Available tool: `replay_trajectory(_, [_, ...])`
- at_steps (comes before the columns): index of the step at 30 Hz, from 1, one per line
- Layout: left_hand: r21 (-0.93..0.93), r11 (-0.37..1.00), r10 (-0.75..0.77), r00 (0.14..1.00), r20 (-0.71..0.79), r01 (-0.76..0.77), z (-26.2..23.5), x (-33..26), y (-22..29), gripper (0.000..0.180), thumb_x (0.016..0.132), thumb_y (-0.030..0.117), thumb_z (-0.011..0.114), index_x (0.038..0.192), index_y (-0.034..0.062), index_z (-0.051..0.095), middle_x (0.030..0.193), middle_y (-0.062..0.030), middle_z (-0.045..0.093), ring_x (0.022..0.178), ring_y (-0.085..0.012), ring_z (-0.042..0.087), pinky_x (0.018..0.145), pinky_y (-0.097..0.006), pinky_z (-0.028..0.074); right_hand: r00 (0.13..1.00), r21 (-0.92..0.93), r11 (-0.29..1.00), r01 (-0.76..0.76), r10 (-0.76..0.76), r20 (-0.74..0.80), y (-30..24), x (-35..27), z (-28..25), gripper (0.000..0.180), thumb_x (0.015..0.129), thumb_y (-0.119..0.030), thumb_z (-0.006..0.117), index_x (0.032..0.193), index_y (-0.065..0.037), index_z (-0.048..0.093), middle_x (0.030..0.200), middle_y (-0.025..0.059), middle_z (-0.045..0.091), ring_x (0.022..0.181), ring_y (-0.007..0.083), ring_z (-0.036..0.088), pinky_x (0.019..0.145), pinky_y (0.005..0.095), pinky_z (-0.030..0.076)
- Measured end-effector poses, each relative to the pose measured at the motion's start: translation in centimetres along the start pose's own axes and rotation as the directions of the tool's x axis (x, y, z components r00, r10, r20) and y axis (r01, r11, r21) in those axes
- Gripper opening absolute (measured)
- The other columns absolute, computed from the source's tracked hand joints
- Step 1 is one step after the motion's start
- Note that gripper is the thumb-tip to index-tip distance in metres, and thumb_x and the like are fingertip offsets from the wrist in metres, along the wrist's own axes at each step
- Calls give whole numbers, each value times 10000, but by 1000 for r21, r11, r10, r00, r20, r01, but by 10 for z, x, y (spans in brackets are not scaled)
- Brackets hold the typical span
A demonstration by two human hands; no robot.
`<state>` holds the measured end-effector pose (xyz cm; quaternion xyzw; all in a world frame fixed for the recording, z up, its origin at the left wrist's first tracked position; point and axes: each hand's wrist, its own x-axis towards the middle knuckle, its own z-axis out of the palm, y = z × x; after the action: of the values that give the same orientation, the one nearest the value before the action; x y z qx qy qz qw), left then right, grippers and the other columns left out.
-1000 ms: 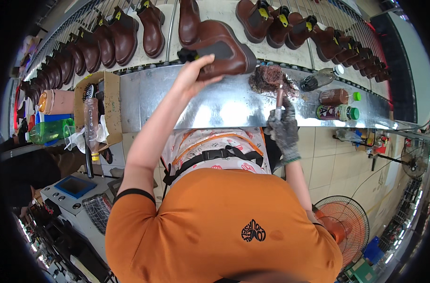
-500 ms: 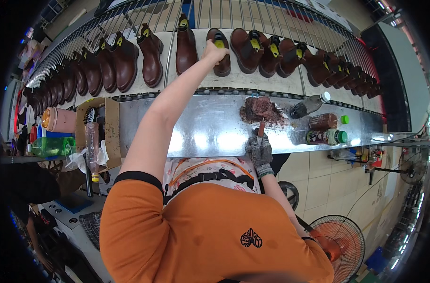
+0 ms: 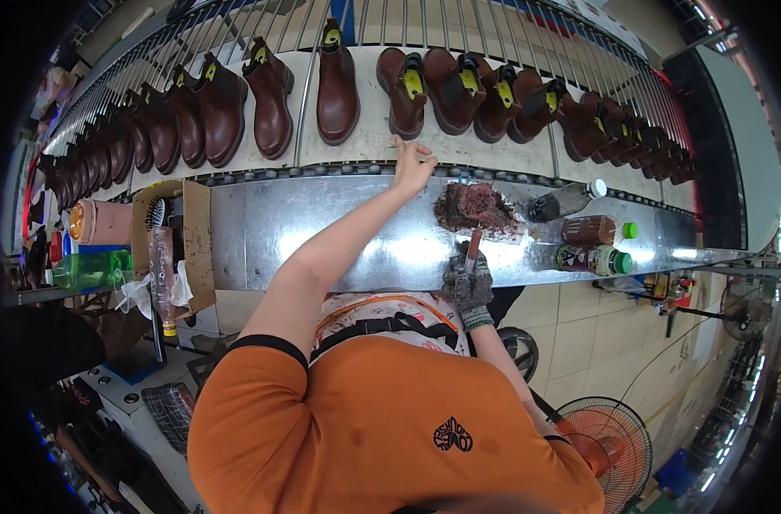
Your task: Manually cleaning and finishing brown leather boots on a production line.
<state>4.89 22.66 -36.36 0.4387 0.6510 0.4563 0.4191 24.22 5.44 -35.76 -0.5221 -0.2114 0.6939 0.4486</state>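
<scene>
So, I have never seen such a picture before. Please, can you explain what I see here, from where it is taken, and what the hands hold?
The picture comes from a wide fisheye camera worn on a person's head, looking down, so straight edges bend. The orange shape below is that person's own shirt.

The bare left hand reaches forward to the edge of a conveyor carrying a row of brown boots. It holds nothing. The right hand, in a grey glove, has its grip on a brush handle over a shiny metal bench.

On the bench lie a dark brown stained pad and three bottles. At the left stands a cardboard box with a hairbrush.
</scene>
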Motion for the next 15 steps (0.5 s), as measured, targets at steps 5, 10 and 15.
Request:
replay_trajectory(5, [64, 996, 51, 997, 60, -55, 3, 7, 1, 278, 747, 215, 644, 936, 41, 536, 1410, -417, -45, 1360, -475, 77, 1109, -386, 151, 995, -377, 923, 77, -93, -24, -15, -11, 18, 292, 911, -179, 496, 1183, -76, 474, 679, 17, 512, 513, 111, 476, 433, 255, 389])
replay_trajectory(10, [94, 994, 48, 996, 76, -55, 6, 5, 9, 343, 743, 257, 658, 974, 30, 545, 1411, -411, -70, 1360, -476, 74, 1110, -385, 151, 992, -479, 873, 88, -123, -41, -20, -14, 23, 299, 892, -127, 529, 1182, -68, 486, 673, 8, 524, 510, 102, 483, 440, 251, 400])
replay_trajectory(15, [43, 999, 13, 998, 56, -15, 12, 10, 13, 414, 733, 285, 668, 1016, 10, 544, 1403, -425, -35, 1357, -472, 103, 1103, -385, 176, 992, -430, 899, 88, -117, -42, -20, -15, 22, 291, 892, -122, 527, 1174, -59, 491, 676, 9, 527, 526, 102, 490, 455, 248, 408])
